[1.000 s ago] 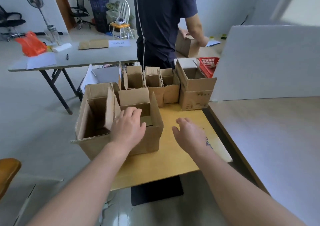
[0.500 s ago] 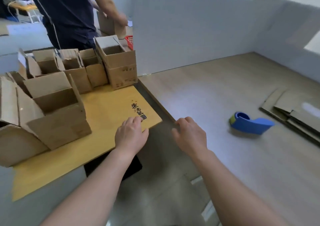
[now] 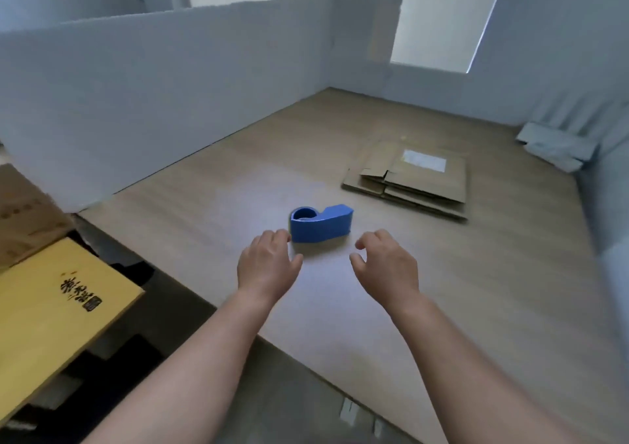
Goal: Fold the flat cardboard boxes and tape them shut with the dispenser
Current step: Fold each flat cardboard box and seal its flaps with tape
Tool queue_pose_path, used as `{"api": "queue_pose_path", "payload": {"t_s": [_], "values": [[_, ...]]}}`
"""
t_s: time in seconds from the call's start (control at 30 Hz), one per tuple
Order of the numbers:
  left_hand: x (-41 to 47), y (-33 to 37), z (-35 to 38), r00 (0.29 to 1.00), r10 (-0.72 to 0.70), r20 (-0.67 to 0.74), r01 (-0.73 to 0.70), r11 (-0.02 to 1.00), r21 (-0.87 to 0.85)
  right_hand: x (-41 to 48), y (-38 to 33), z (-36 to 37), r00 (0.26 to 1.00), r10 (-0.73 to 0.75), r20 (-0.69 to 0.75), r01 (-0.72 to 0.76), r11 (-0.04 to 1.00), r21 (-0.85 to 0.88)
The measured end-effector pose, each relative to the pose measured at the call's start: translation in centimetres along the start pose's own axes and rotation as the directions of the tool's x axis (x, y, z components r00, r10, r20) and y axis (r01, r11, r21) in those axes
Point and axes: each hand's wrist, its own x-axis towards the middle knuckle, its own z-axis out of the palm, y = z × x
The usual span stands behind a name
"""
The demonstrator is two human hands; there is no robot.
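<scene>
A blue tape dispenser [image 3: 320,223] lies on the wooden table [image 3: 476,290], near its middle. Behind it to the right rests a stack of flat cardboard boxes [image 3: 413,180], the top one bearing a white label. My left hand [image 3: 267,266] hovers just in front of the dispenser's left end, fingers loosely curled and holding nothing; its fingertips are close to the dispenser, and contact cannot be told. My right hand [image 3: 386,266] hangs to the right of the dispenser, apart from it, fingers loosely bent and empty.
White foam panels [image 3: 153,103] wall the table at the left and back. A yellow board with black print [image 3: 58,307] lies at the lower left, with a folded brown box [image 3: 23,212] behind it. A crumpled white sheet [image 3: 554,144] sits at the far right.
The view has swung right, away from the folded boxes and the other person, onto the wooden table. Both hands left the yellow board and now hover by the blue dispenser.
</scene>
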Motion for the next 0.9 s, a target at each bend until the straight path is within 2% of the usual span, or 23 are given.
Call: {"api": "queue_pose_path", "payload": {"t_s": [0.23,0.5,0.77,0.9], "values": [[4.5,9.0,2.4,0.987,0.156,0.024,-0.156,0.988,-0.02,1.8,8.5,-1.9,0.983,0.173,-0.063,-0.172,0.985,0.025],[12.8,14.4,5.3,0.952,0.277,0.132,-0.279,0.96,-0.005,7.1,15.2,-2.5,0.943,0.326,-0.063,-0.325,0.945,0.026],[24.0,17.3,10.2,0.935,0.29,0.203,-0.294,0.956,-0.011,16.4,21.1,-0.1,0.874,0.484,0.038,-0.485,0.875,0.003],[29.0,17.4,13.6,0.943,0.248,0.221,-0.258,0.966,0.014,20.4,23.8,1.8,0.836,0.542,0.085,-0.54,0.84,-0.054]]}}
